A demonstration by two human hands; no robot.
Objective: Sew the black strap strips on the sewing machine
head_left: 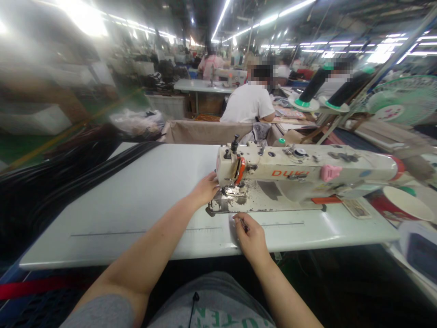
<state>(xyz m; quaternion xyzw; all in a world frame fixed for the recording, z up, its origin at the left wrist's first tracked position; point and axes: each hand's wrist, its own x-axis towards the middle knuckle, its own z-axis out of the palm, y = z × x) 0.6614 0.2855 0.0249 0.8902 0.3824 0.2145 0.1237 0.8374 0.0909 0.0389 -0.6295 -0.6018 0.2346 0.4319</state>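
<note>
A white sewing machine (pixel 273 168) with orange trim stands on the pale worktable (pixel 136 191). At its needle end, my left hand (pixel 204 189) reaches in from the left with fingers stretched out; the fingertips are partly hidden by the machine head. The presser foot area (pixel 234 190) lies just right of those fingers, above the worn bed plate. In front of the bed, my right hand (pixel 251 234) is closed low over the table, its fingers curled around a small dark metal object (pixel 244 225) whose kind I cannot make out.
Long black strips (pixel 85 168) drape over the table's left side. A ruler scale (pixel 146 233) runs along the front. Behind stands a fabric-lined bin (pixel 201 132), with a person in a white shirt (pixel 247 102) beyond. Black thread cones (pixel 312 86) and a green fan (pixel 403 100) are at right.
</note>
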